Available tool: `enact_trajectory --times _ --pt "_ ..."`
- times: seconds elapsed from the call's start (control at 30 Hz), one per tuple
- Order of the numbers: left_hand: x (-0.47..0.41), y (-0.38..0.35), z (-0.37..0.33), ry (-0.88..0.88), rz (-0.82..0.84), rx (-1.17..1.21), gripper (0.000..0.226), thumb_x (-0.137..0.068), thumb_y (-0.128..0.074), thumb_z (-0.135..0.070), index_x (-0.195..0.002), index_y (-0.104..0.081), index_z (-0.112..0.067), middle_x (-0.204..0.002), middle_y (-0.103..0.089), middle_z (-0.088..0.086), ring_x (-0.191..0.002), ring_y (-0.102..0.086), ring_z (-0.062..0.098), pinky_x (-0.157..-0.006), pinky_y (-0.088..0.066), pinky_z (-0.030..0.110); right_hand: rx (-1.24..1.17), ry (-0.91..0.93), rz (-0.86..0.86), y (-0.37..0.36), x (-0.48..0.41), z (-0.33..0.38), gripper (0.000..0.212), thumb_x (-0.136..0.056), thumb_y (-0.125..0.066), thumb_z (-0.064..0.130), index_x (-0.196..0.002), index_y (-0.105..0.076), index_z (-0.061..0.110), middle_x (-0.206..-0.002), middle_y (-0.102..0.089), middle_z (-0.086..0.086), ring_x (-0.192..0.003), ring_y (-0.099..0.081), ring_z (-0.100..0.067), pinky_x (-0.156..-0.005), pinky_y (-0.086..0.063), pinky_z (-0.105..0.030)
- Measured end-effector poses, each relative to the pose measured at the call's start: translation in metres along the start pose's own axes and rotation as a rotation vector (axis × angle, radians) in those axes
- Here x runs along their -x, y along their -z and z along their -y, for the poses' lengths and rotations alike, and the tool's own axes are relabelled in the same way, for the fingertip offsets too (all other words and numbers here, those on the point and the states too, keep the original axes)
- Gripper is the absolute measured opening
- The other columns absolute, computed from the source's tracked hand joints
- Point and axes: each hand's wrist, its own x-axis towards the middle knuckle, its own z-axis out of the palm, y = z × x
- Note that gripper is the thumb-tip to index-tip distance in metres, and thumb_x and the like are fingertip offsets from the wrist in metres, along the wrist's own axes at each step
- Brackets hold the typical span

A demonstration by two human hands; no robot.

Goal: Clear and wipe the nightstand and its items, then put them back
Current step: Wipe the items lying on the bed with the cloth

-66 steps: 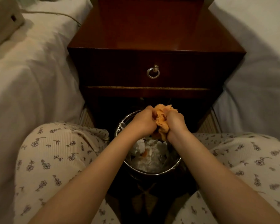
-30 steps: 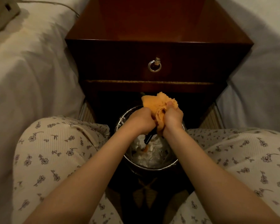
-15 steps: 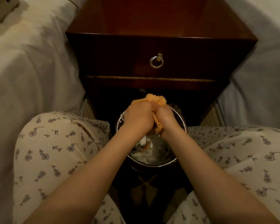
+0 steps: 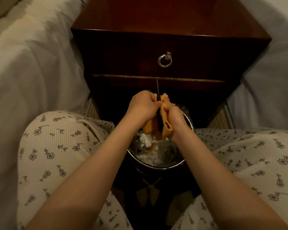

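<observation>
Nightstand (image 4: 156, 22) of dark red wood stands right in front, between two beds, and its drawer with the ring handle (image 4: 164, 60) is closed. No items show on the part of its top surface that I can see, so the clearing looks done. Low down in front of it, both hands are busy over a shiny bin (image 4: 156, 165) full of crumpled paper. The left hand (image 4: 143, 105) has its fingers curled tight on a thin dark stick (image 4: 158, 90) that pokes up; I cannot tell what it is. The right hand (image 4: 177, 120) has its fingers clamped on an orange cloth (image 4: 165, 121) wrapped round the lower part of the stick. So I think one item is being wiped now. Putting the items back on the nightstand is not yet done.
</observation>
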Motion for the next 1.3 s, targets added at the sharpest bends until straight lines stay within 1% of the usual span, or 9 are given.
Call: enact_trajectory --times 0.17,0.3,0.4,0.57,0.67,0.73,0.9,1.1,1.3 --pt "0.0 -0.003 0.003 -0.02 0.018 0.005 0.03 -0.093 -0.055 -0.027 -0.067 -0.057 -0.012 -0.067 -0.055 0.006 -0.065 -0.054 0.018 -0.068 -0.05 0.032 0.281 0.133 -0.066 -0.007 0.001 -0.008 0.039 -0.097 -0.038 0.043 -0.094 -0.063 0.013 -0.095 -0.067 -0.014 -0.093 -0.064 -0.028 -0.091 -0.05 -0.044" --pt "-0.001 -0.008 0.004 -0.04 0.004 -0.061 0.027 -0.093 -0.054 -0.029 -0.069 -0.051 -0.017 -0.062 -0.047 -0.002 -0.061 -0.047 0.014 -0.059 -0.041 0.026 0.533 0.27 -0.201 -0.002 -0.002 -0.005 0.042 -0.1 -0.029 0.035 -0.077 -0.056 0.013 -0.081 -0.06 -0.009 -0.084 -0.058 -0.026 -0.081 -0.047 -0.04" --pt "0.0 -0.011 0.002 -0.149 -0.074 0.015 0.013 -0.093 -0.054 -0.025 -0.084 -0.049 -0.017 -0.068 -0.048 -0.007 -0.064 -0.049 0.008 -0.055 -0.04 0.021 0.147 0.098 -0.111 0.001 -0.011 -0.005 0.039 -0.098 -0.038 0.037 -0.075 -0.061 0.015 -0.071 -0.062 -0.005 -0.077 -0.06 -0.022 -0.077 -0.049 -0.04" --pt "-0.001 -0.001 0.002 -0.223 -0.242 0.354 0.011 -0.094 -0.052 -0.013 -0.105 -0.051 -0.016 -0.088 -0.052 -0.012 -0.081 -0.061 0.009 -0.067 -0.055 0.018 -0.157 -0.098 -0.181 0.019 -0.025 -0.016 0.04 -0.099 -0.033 0.038 -0.12 -0.057 0.013 -0.107 -0.067 -0.014 -0.088 -0.064 -0.026 -0.059 -0.052 -0.029" --pt "0.0 -0.005 0.007 -0.35 -0.229 0.093 0.028 -0.094 -0.051 -0.01 -0.121 -0.054 -0.015 -0.107 -0.058 -0.002 -0.1 -0.058 0.014 -0.085 -0.052 0.029 -0.212 -0.143 -0.052 0.015 -0.015 -0.009 0.044 -0.101 -0.027 0.04 -0.093 -0.056 0.009 -0.061 -0.066 -0.01 -0.053 -0.065 -0.02 -0.04 -0.047 -0.018" --pt "0.004 -0.014 0.008 -0.466 -0.15 -0.124 0.029 -0.093 -0.049 -0.008 -0.119 -0.059 -0.017 -0.112 -0.058 0.003 -0.104 -0.057 0.017 -0.091 -0.048 0.035 -0.271 -0.119 0.076 0.009 -0.009 0.0 0.042 -0.1 -0.028 0.037 -0.077 -0.052 0.012 -0.049 -0.06 -0.004 -0.046 -0.061 -0.015 -0.043 -0.047 -0.017" --pt "0.007 -0.011 0.01 -0.651 0.057 -0.297 0.03 -0.089 -0.04 -0.018 -0.109 -0.063 -0.019 -0.11 -0.055 0.001 -0.097 -0.059 0.014 -0.086 -0.05 0.035 -0.346 -0.173 0.163 0.011 0.001 0.02 0.03 -0.095 -0.038 0.023 -0.071 -0.051 0.009 -0.066 -0.052 -0.005 -0.064 -0.051 -0.016 -0.065 -0.042 -0.024" --pt "0.007 0.004 0.017 -0.654 -0.065 -0.511 0.033 -0.091 -0.051 -0.014 -0.12 -0.055 -0.028 -0.12 -0.051 -0.004 -0.094 -0.05 0.005 -0.078 -0.045 0.024 -0.251 -0.181 0.295 0.0 0.019 0.032 0.03 -0.096 -0.042 0.02 -0.073 -0.056 0.005 -0.054 -0.061 -0.01 -0.05 -0.061 -0.021 -0.048 -0.053 -0.025" --pt "0.015 0.009 0.025 -0.607 -0.147 -0.657 0.036 -0.095 -0.045 -0.02 -0.128 -0.05 -0.033 -0.116 -0.053 0.0 -0.087 -0.059 0.023 -0.075 -0.042 0.029 -0.235 -0.1 0.28 0.006 0.023 0.03 0.033 -0.1 -0.034 0.027 -0.076 -0.049 0.01 -0.069 -0.053 -0.007 -0.057 -0.055 -0.018 -0.043 -0.05 -0.02"
